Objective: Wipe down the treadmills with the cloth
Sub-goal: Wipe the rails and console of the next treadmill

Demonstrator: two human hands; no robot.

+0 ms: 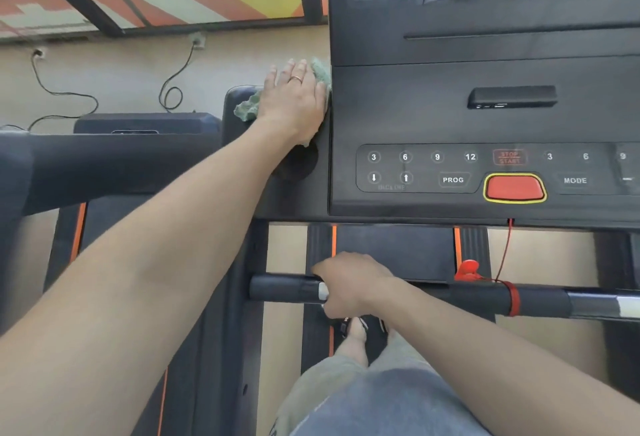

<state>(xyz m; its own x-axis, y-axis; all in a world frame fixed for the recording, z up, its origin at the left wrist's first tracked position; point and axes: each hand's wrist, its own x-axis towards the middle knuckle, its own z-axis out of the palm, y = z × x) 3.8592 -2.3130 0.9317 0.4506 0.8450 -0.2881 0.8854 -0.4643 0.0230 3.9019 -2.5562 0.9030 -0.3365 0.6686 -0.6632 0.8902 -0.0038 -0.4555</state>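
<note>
A black treadmill console [485,116] fills the upper right, with numbered buttons and a red stop button [514,187]. My left hand [294,99] lies flat with straight fingers on a pale green cloth [247,108], pressing it against the console's left side edge. The cloth sticks out above the fingertips and to the left of the palm. Lower down, my right hand [349,285] curls around the black front handlebar [284,288] of the same treadmill.
A second treadmill [145,123] stands to the left with its arm rail [104,165] near my left forearm. Cables [173,85] hang from wall sockets behind. A red safety cord and clip [467,271] are tied on the handlebar. My legs stand on the belt below.
</note>
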